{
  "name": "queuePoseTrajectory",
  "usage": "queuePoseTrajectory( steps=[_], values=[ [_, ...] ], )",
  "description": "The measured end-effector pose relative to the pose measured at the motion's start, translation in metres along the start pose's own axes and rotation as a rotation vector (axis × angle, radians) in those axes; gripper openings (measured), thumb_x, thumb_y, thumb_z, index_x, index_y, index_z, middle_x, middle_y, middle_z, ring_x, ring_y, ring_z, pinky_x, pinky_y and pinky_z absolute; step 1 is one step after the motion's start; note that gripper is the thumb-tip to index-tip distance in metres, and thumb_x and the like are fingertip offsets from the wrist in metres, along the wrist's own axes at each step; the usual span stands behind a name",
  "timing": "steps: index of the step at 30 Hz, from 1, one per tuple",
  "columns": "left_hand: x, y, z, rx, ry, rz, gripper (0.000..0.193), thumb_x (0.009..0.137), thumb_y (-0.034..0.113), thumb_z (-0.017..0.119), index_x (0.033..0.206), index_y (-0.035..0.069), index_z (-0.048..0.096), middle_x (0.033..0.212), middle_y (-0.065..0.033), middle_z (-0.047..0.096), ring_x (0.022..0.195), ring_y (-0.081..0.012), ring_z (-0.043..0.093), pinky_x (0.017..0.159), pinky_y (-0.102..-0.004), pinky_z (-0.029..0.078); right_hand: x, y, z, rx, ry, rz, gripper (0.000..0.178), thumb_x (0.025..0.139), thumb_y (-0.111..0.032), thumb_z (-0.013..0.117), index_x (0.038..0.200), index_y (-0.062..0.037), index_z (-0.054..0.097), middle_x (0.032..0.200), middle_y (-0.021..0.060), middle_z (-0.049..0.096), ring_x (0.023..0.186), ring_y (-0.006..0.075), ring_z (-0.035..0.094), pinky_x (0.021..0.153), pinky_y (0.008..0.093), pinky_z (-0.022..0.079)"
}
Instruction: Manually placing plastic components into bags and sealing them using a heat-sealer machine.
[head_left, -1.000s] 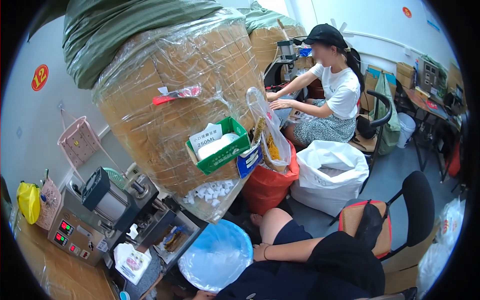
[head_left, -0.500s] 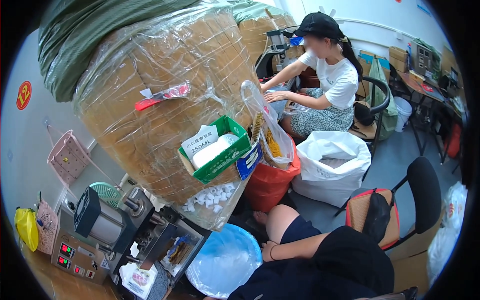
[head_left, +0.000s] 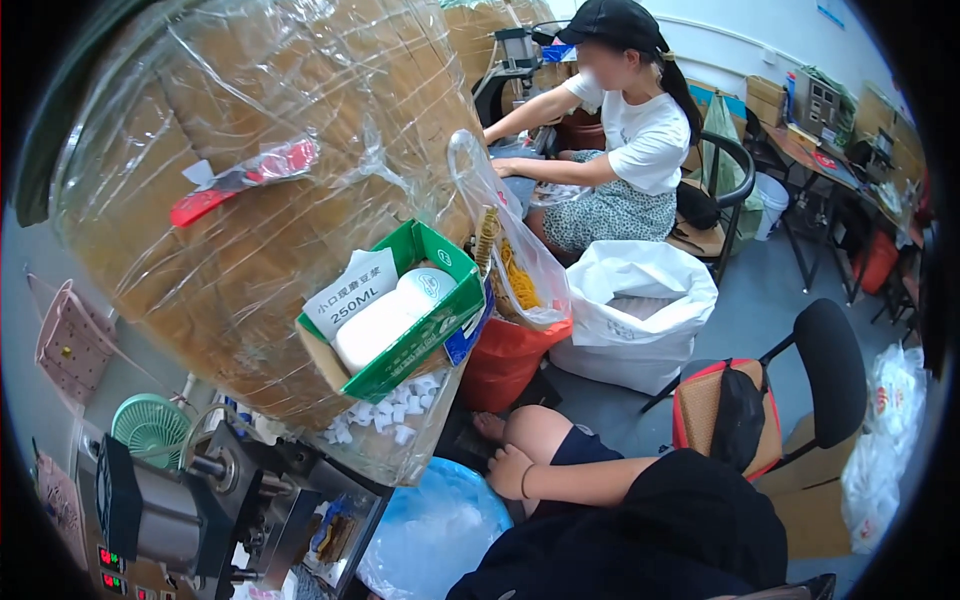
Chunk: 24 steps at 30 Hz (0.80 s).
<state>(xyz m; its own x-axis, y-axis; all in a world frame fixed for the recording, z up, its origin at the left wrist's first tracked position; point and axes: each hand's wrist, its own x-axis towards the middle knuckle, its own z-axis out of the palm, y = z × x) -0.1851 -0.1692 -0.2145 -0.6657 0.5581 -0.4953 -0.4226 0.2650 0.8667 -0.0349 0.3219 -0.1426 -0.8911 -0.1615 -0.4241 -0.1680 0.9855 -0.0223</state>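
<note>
Grey floor (head_left: 755, 285), plastic-lined blue tub (head_left: 472, 482)

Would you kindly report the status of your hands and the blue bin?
Right hand on knee; left hand out of view. Blue bin plastic-lined. Table corner partly hides bin's rim.

Right hand (head_left: 508, 472): bright, clear!
Plastic wrap (head_left: 200, 90), up-left of it: streak after streak of glare!
Red bag (head_left: 510, 365), just above it: deep shadow underneath.
Fisheye rim, all around: black, edges bowing.
</note>
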Motion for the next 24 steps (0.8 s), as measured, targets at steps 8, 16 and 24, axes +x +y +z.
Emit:
queuePoseTrajectory(
  steps=[8,16,24],
  values=[
    [0.030,0.022,-0.011,-0.204,0.056,-0.019,0.036,0.099,0.021,0.047,0.130,0.006,0.057,0.130,-0.0142,0.060,0.116,-0.0317,0.059,0.098,-0.0436,0.048,0.019,-0.035,0.001,0.830,0.351,0.058,0.082,0.093,-0.027,0.059,0.155,-0.0035,0.010,0.121,0.0308,0.056,0.098,0.0438,0.064,0.084,0.0495,0.052],
    [0.007,-0.030,0.052,-0.479,0.151,-0.097,0.040,0.101,0.026,0.045,0.136,0.009,0.054,0.135,-0.0135,0.058,0.121,-0.0325,0.057,0.101,-0.0448,0.047,0.036,-0.016,0.002,1.072,0.065,0.047,0.092,0.081,0.003,0.047,0.158,-0.0114,-0.002,0.113,0.0325,0.063,0.102,0.0439,0.065,0.090,0.0483,0.049],
    [-0.052,-0.073,0.078,-0.671,0.278,-0.127,0.044,0.103,0.031,0.043,0.141,0.011,0.050,0.140,-0.0128,0.056,0.125,-0.0333,0.055,0.104,-0.0461,0.045,0.037,-0.014,0.008,1.096,0.116,0.045,0.098,0.079,0.003,0.052,0.159,-0.0185,0.000,0.105,0.0306,0.065,0.097,0.0427,0.065,0.087,0.0469,0.050]
  ],
)
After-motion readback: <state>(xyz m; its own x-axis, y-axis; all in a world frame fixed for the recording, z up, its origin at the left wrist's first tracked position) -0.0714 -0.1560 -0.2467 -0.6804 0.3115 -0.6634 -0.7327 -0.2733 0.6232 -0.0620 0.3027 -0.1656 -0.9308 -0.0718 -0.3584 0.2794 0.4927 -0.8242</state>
